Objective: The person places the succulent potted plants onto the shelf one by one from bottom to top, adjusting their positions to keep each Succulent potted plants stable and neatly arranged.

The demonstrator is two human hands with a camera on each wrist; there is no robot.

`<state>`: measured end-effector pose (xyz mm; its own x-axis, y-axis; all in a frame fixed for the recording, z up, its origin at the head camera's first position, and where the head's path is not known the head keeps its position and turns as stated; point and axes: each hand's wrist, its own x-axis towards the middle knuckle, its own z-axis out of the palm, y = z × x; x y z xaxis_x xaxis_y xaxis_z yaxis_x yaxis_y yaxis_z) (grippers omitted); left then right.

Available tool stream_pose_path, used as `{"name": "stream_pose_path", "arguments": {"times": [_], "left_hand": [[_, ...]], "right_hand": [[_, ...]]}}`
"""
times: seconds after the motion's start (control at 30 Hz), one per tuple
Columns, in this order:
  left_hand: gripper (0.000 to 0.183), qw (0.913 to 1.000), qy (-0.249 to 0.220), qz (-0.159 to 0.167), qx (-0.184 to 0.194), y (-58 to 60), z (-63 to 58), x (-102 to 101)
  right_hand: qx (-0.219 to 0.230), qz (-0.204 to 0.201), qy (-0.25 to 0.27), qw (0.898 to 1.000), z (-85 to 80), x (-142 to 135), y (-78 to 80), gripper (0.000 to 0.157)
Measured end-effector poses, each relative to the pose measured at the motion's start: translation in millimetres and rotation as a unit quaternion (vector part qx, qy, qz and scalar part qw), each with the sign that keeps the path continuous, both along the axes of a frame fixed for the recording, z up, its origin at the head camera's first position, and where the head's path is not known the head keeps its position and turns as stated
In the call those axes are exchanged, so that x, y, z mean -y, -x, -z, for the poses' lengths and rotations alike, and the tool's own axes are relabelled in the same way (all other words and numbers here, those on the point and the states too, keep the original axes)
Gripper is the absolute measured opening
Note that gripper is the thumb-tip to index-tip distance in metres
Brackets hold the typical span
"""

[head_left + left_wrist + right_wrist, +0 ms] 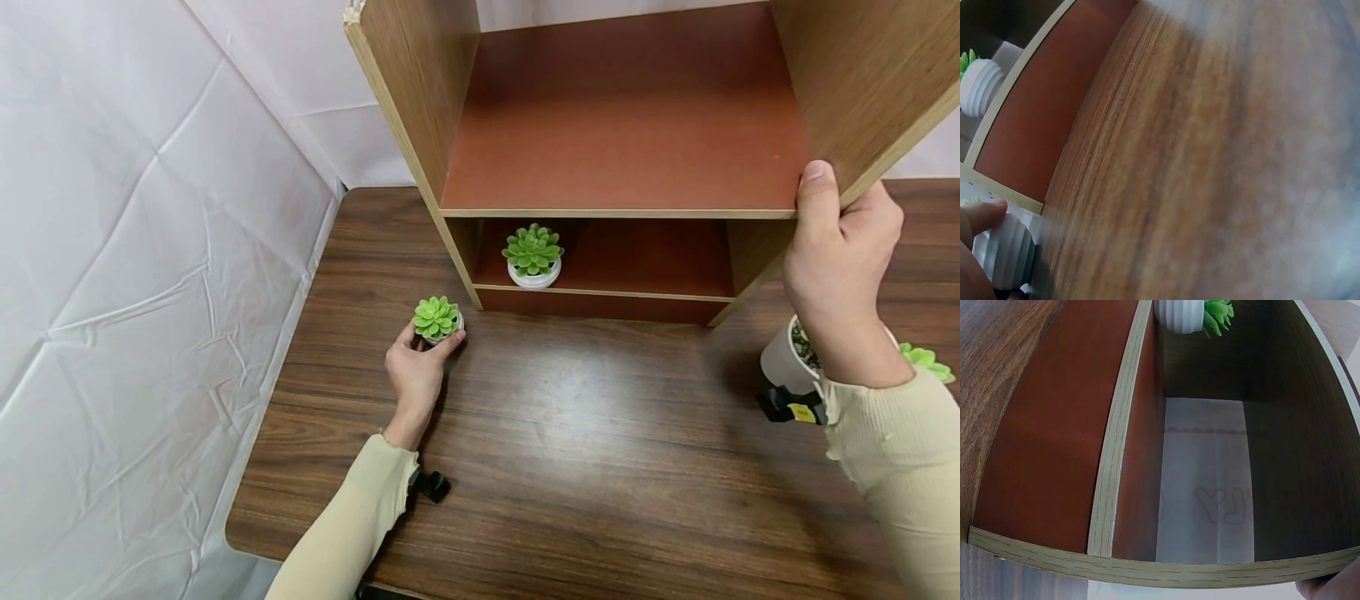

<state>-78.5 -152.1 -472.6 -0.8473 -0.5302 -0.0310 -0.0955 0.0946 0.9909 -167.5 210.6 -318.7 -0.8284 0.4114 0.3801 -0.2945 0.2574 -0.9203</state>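
My left hand [415,372] holds a small potted succulent [436,318] by its white pot, thumb and fingers on either side, low over the table just left of the shelf. In the left wrist view, the thumb lies against the ribbed white pot [1005,250]. My right hand [843,250] grips the front edge of the right side panel of a wooden shelf [630,125], its thumb on the inner face and the other fingers hidden behind the panel. A second potted succulent [533,254] stands at the left end of the lower compartment.
Partly behind my right forearm is a larger white pot [787,358], with green leaves [926,361] showing past the sleeve. The shelf stands on a dark wood table [570,500]. White sheeting [135,250] hangs along the left side and back.
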Motion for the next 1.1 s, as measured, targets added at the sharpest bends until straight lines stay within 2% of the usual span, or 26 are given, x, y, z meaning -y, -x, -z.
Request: {"name": "stream_pose_path", "arguments": {"times": [0.4, 0.6, 0.8, 1.1], "left_hand": [[0.058, 0.9993, -0.021, 0.004, -0.031, -1.8, -2.8, -2.9], [0.058, 0.9995, -0.02, 0.003, -0.024, -1.4, -5.7, -5.4], [0.057, 0.9997, -0.01, -0.005, -0.023, -3.9, -8.1, -7.3], [0.06, 0.9988, -0.013, -0.018, -0.043, -7.9, -11.7, -10.0]], "right_hand": [[0.003, 0.004, -0.012, 1.0, 0.6, 0.6, 0.6, 0.019], [0.003, 0.002, -0.007, 1.0, -2.8, 2.7, -1.6, 0.018], [0.001, 0.003, -0.008, 1.0, 1.2, -0.9, 0.7, 0.019], [0.0, 0.006, -0.019, 1.0, 2.8, -2.7, 1.9, 0.02]]}}
